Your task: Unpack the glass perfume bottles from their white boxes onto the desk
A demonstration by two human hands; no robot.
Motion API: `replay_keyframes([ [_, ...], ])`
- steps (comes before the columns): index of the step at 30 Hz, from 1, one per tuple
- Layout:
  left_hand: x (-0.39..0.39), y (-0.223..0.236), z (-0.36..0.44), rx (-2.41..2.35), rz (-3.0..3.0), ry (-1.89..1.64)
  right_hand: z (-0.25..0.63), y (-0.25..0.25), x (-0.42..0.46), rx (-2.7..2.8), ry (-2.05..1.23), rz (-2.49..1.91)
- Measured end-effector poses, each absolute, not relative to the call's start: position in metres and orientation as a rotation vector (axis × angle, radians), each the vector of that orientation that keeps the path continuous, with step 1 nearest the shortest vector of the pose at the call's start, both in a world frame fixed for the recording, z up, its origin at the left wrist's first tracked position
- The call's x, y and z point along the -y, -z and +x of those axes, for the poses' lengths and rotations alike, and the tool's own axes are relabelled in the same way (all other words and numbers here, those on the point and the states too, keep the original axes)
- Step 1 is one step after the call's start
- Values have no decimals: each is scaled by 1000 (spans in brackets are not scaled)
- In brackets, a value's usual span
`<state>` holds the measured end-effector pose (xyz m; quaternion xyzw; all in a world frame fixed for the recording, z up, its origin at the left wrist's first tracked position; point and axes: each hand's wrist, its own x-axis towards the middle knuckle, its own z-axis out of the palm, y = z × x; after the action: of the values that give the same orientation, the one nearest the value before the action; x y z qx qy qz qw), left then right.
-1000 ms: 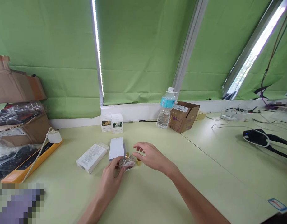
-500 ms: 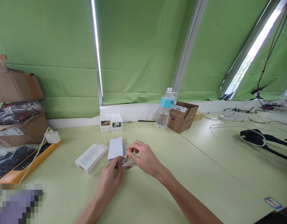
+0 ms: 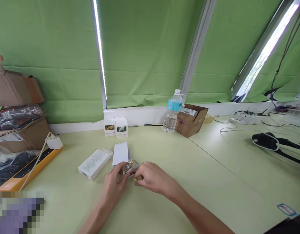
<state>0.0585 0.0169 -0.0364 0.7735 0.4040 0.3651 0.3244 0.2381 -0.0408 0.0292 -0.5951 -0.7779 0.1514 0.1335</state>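
A small, rounded clear glass bottle with a gold neck stands on the table in front of me. My left hand grips its left side between thumb and fingers. My right hand is closed just right of the bottle, pinching a small gold cap low near the tabletop. The bottle's neck is uncovered. Behind the bottle lies a plain white box, and left of it a white printed carton with its end flap raised.
Two small white boxes with flower pictures stand near the wall. Further right are a large water bottle and an open cardboard box. A yellow power strip runs along the left. Black-and-white goggles and cables lie right.
My right hand has lifted the gold cap off the bottle's neck and brought it down to the bottle's right front. My left hand keeps its hold on the bottle.
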Motion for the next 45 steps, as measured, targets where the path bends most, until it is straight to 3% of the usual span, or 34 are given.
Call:
replay_keyframes([
  [10, -16, 34, 56, -1069, 2024, -973, 226, -10, 35, 2383, -450, -1587],
  [17, -17, 33, 55, -1050, 2030, -1006, 235, -31, 40, 2305, -461, -1633],
  [23, -15, 30, 55, -1033, 2015, -1025, 246, -44, 35, 2017, -271, -1732],
  [34, -10, 27, 54, -1069, 1978, -1100, 252, -44, 26, 2062, -438, -1469],
  [45, -14, 27, 49, -1180, 1994, -944, 335, -28, 1, 1748, -273, -1834],
])
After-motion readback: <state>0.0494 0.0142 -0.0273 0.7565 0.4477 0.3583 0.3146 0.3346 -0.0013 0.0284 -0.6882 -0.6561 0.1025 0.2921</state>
